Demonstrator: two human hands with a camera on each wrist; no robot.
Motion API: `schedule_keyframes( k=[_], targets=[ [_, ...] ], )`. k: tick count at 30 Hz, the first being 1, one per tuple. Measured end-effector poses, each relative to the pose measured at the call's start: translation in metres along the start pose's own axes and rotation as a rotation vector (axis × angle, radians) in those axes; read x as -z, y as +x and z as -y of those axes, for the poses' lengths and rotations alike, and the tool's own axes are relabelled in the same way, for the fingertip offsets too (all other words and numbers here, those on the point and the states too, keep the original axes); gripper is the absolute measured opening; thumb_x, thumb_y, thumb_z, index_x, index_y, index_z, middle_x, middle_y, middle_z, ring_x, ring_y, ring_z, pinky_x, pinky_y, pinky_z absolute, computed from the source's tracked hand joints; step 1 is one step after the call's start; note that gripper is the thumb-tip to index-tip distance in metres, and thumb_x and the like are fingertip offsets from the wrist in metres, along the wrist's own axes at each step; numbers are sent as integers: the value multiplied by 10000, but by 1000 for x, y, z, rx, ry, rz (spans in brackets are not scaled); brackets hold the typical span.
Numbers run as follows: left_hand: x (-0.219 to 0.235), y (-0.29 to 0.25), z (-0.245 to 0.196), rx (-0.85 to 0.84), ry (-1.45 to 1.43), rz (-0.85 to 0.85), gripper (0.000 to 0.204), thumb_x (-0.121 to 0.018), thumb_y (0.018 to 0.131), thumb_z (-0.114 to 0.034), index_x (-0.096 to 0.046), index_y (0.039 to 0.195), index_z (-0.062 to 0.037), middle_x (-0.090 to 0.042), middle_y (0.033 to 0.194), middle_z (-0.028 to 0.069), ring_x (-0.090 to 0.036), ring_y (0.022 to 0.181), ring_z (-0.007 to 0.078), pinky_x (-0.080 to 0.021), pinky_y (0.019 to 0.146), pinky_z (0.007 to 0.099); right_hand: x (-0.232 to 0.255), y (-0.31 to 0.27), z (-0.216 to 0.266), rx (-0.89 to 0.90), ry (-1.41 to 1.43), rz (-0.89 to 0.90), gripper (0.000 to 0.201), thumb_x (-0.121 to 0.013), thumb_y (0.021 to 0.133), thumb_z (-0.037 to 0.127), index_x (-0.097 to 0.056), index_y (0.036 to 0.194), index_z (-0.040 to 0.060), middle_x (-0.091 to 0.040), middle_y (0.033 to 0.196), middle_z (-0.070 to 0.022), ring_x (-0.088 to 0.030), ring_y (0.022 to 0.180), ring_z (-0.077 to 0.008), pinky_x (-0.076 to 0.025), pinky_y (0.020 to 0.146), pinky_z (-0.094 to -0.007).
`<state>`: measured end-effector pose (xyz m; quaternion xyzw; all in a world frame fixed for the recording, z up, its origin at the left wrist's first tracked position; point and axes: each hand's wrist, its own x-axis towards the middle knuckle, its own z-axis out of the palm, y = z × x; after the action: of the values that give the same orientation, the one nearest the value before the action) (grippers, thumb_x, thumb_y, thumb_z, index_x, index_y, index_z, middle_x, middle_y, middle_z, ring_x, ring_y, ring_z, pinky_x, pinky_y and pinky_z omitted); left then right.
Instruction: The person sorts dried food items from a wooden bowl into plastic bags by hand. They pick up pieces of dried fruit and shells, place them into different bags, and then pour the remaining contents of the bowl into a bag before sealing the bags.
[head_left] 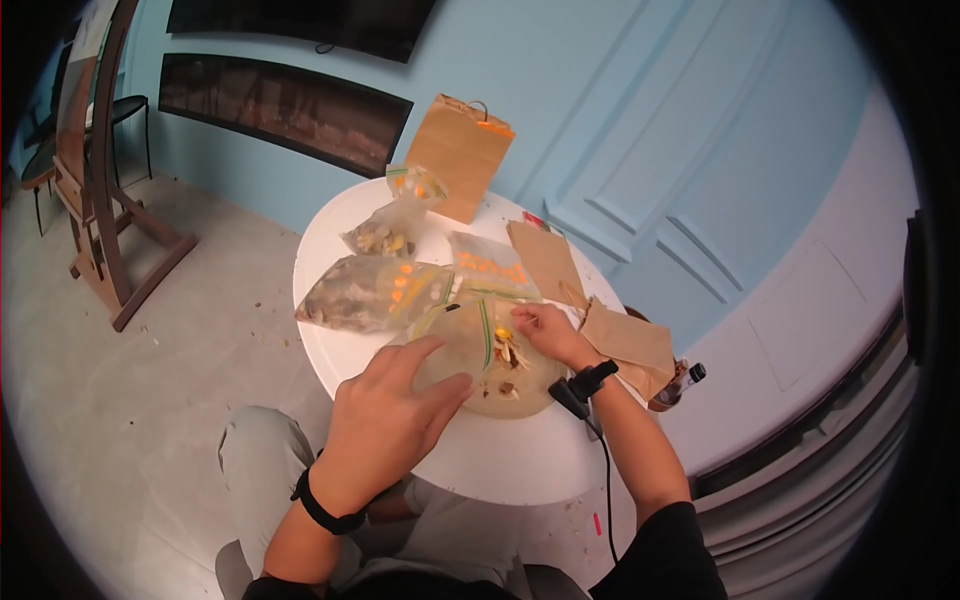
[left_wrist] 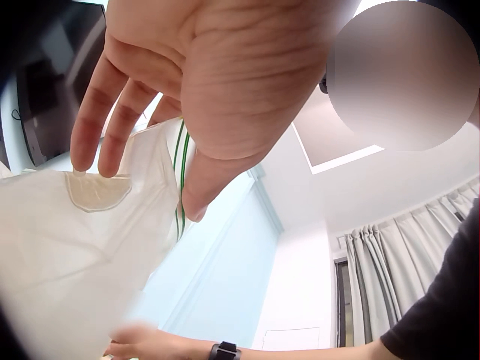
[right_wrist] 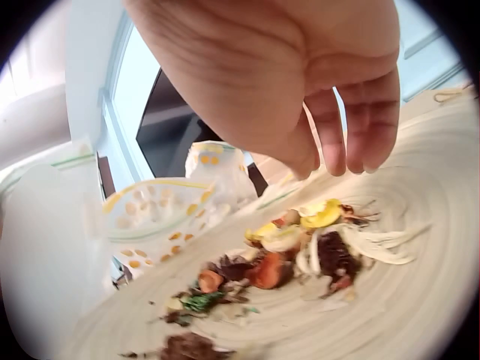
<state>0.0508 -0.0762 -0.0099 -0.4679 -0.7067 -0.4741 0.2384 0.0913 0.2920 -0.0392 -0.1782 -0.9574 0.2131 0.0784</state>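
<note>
My left hand holds a zip bag with a green seal line, its thumb and fingers at the bag's mouth. The bag looks pale and mostly see-through in the left wrist view. Beneath the right hand lies a round pale plate with ring marks. Dried pieces rest on the plate: yellow flower-like bits, pale strands, orange-red slices and dark brown crumbly lumps. Right fingers hang down just above these pieces, with nothing visible between them.
Bags with orange dots, one full of brown pieces and one of pale chunks, lie on the white round table. A brown paper bag stands at the back. More paper bags and a dark bottle are at the right.
</note>
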Motion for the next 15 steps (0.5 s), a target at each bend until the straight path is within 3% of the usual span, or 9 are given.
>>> schedule_keyframes(
  k=[2,5,8,11,15],
  targets=[
    [1,0,-1,25,-9,13,154,-818,792,-174,-809,945,-180,-703,1157,94,-687,957,263,-570,692,363,-11,-1,-4,96,-72,9,349,-740,907,235,-710,1145,-19,-733,930,-131,-690,771,-217,-535,707,-340],
    [0,0,0,29,-14,21,149,-817,795,-176,-810,944,-178,-704,1152,95,-685,955,267,-569,702,367,-16,5,-1,69,-154,120,353,-770,867,256,-720,1099,-5,-729,918,-157,-693,770,-259,-533,722,-365],
    [0,0,1,31,-13,18,150,-818,795,-179,-810,944,-174,-705,1147,95,-683,950,269,-567,708,369,-8,3,16,-26,-182,103,346,-792,852,238,-700,1085,-2,-729,941,-171,-712,869,-276,-544,788,-364],
    [0,1,3,29,-15,15,152,-819,794,-180,-810,946,-171,-705,1143,96,-682,944,269,-564,707,368,-10,10,7,-101,-11,8,285,-768,848,210,-685,1018,-3,-723,903,-150,-712,855,-267,-543,776,-362],
    [-3,2,3,34,-18,19,155,-821,792,-179,-810,946,-170,-705,1140,97,-680,941,270,-562,706,366,-11,20,-1,-60,-20,-98,261,-698,850,156,-671,1061,5,-719,884,-143,-709,834,-271,-542,765,-366]
  ],
)
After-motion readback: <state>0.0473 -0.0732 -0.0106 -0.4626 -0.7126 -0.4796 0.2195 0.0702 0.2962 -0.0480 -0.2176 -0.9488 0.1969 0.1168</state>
